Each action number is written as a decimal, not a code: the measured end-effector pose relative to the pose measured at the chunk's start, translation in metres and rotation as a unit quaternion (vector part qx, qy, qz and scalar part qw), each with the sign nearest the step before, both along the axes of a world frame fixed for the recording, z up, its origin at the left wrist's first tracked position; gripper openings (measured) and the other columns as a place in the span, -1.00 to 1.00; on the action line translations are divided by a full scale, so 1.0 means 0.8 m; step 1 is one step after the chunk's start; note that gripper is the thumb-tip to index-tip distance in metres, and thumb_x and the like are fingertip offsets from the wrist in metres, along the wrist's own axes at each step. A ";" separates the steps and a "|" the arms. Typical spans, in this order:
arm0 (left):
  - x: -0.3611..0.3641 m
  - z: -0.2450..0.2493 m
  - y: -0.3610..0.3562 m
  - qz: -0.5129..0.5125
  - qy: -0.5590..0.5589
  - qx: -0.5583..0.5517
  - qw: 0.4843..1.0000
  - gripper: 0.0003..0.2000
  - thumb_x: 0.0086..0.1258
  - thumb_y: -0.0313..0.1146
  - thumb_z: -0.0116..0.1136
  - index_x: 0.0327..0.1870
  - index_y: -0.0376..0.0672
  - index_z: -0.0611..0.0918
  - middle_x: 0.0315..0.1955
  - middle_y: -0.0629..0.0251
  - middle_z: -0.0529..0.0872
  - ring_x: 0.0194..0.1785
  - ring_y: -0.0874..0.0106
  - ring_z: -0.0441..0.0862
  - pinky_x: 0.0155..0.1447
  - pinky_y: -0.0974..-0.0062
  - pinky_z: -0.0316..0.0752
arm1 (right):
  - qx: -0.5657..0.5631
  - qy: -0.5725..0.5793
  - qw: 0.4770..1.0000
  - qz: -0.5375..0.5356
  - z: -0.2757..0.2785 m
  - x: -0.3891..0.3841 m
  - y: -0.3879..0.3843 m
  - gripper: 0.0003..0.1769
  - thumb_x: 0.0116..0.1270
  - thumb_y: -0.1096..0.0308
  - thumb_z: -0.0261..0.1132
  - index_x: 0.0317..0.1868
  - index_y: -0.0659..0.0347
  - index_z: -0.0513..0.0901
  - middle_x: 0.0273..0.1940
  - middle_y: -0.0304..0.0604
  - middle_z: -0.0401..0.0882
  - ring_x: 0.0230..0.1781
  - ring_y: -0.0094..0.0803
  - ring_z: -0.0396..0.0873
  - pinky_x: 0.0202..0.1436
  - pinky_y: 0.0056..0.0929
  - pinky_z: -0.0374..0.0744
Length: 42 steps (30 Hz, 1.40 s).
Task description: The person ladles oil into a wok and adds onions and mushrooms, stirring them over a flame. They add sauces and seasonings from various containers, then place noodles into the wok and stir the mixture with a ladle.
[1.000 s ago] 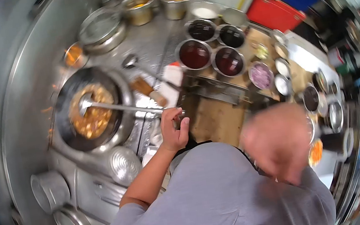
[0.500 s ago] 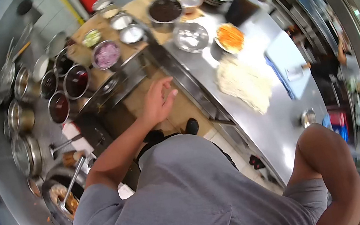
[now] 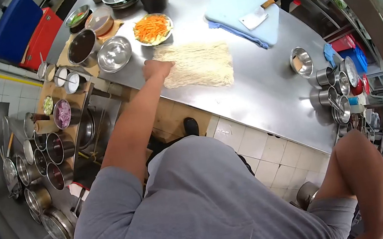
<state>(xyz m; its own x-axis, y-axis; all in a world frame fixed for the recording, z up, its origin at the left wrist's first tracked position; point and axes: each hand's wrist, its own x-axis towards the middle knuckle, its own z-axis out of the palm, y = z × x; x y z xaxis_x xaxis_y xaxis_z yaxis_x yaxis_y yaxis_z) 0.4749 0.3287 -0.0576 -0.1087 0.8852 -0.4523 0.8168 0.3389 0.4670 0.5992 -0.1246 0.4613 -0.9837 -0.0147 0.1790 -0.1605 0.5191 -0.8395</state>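
Note:
My left hand [image 3: 158,68] is closed at the left edge of a flat, pale sheet of noodles [image 3: 200,65], with its fingers curled onto that edge. The noodles lie on the steel table [image 3: 263,95]. Just beyond them stands a bowl of shredded orange and pale vegetables [image 3: 152,28], and an empty metal bowl [image 3: 114,54] is to its left. My right arm is bent at the lower right, and its hand is out of view.
A cleaver [image 3: 254,19] lies on a light blue cutting board [image 3: 244,11] over a blue cloth [image 3: 238,33]. Metal pots [image 3: 60,148] crowd the left side. A small bowl [image 3: 301,62] and more pans are at the right. Another person is partly visible beyond the table.
The view has turned toward the table. My left hand has moved from over the floor gap to the noodles, and its fingers have closed.

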 end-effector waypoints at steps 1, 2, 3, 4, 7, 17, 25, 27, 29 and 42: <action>0.009 -0.001 -0.002 0.029 -0.010 0.005 1.000 0.05 0.05 0.07 0.82 0.46 -0.43 0.48 0.33 -0.19 0.75 0.40 -0.03 0.73 0.42 0.15 0.70 | 0.000 0.002 1.000 -0.002 0.000 0.006 -0.001 -0.14 0.08 0.64 0.48 0.51 0.48 0.56 0.52 0.10 0.59 0.46 -0.12 0.57 0.48 -0.08 0.65; 0.012 -0.003 -0.002 0.027 -0.009 0.005 1.000 0.05 0.05 0.07 0.82 0.46 -0.43 0.48 0.33 -0.19 0.75 0.40 -0.03 0.73 0.42 0.15 0.70 | 0.015 -0.010 0.999 0.027 0.002 0.012 0.000 -0.17 0.09 0.64 0.48 0.48 0.49 0.59 0.46 0.11 0.62 0.39 -0.12 0.60 0.40 -0.07 0.67; 0.012 -0.015 0.004 0.038 -0.058 -0.008 0.998 -0.02 0.09 -0.08 0.82 0.44 -0.49 0.49 0.28 -0.18 0.78 0.33 0.00 0.79 0.38 0.19 0.72 | 0.029 -0.022 0.998 0.057 0.007 0.016 0.008 -0.21 0.10 0.64 0.48 0.45 0.50 0.61 0.41 0.11 0.65 0.33 -0.12 0.63 0.31 -0.07 0.69; 0.011 -0.023 0.008 0.049 -0.109 -0.022 0.993 -0.09 0.14 -0.24 0.81 0.42 -0.54 0.50 0.23 -0.17 0.82 0.25 0.03 0.84 0.35 0.23 0.75 | 0.043 -0.035 0.995 0.088 0.011 0.020 0.015 -0.24 0.11 0.65 0.48 0.42 0.50 0.63 0.35 0.11 0.68 0.26 -0.12 0.66 0.23 -0.07 0.71; -0.002 -0.034 0.026 0.033 -0.265 -0.116 0.957 -0.19 0.24 -0.39 0.70 0.47 -0.51 0.49 0.24 -0.11 0.81 0.27 0.06 0.83 0.36 0.15 0.75 | 0.076 -0.061 0.983 0.159 0.015 0.037 0.027 -0.31 0.12 0.65 0.47 0.36 0.51 0.67 0.24 0.12 0.73 0.13 -0.12 0.72 0.07 -0.06 0.75; -0.102 -0.014 -0.026 -0.008 -0.638 -0.195 0.745 -0.33 0.45 -0.65 0.44 0.58 -0.25 0.49 0.45 0.07 0.70 0.50 0.12 0.67 0.59 0.04 0.59 | 0.073 -0.031 0.993 0.089 0.007 0.060 0.079 -0.50 0.14 0.57 0.47 0.15 0.43 0.77 0.08 0.06 0.74 0.00 -0.15 0.70 -0.13 -0.12 0.68; -0.209 -0.008 -0.072 0.022 -0.728 -0.107 0.677 -0.29 0.44 -0.64 0.45 0.63 -0.26 0.46 0.48 0.07 0.67 0.54 0.14 0.63 0.64 0.09 0.51 | 0.083 0.013 0.975 0.204 0.008 0.015 0.161 -0.55 0.14 0.56 0.46 0.10 0.40 0.78 0.03 0.04 0.75 -0.03 -0.16 0.70 -0.15 -0.13 0.67; -0.231 -0.020 -0.073 0.052 -0.738 -0.085 0.667 -0.33 0.44 -0.65 0.45 0.58 -0.28 0.49 0.45 0.07 0.70 0.50 0.14 0.66 0.61 0.11 0.54 | 0.086 0.021 0.968 0.235 0.007 -0.005 0.180 -0.56 0.14 0.56 0.46 0.09 0.39 0.79 0.02 0.03 0.75 -0.03 -0.16 0.70 -0.16 -0.13 0.67; -0.251 -0.027 -0.075 0.082 -0.748 -0.061 0.656 -0.37 0.43 -0.66 0.45 0.54 -0.30 0.53 0.41 0.07 0.73 0.46 0.14 0.70 0.58 0.13 0.57 | 0.088 0.033 0.959 0.267 0.009 -0.028 0.200 -0.57 0.14 0.55 0.46 0.08 0.38 0.79 0.01 0.03 0.75 -0.04 -0.16 0.70 -0.17 -0.14 0.67; -0.400 -0.003 -0.127 0.137 -0.799 -0.004 0.585 -0.32 0.52 -0.58 0.40 0.64 -0.27 0.43 0.50 0.04 0.65 0.53 0.08 0.64 0.66 0.01 0.51 | 0.095 0.073 0.903 0.413 0.015 -0.163 0.269 -0.64 0.14 0.54 0.44 0.00 0.33 0.81 -0.06 -0.01 0.75 -0.08 -0.17 0.70 -0.21 -0.16 0.65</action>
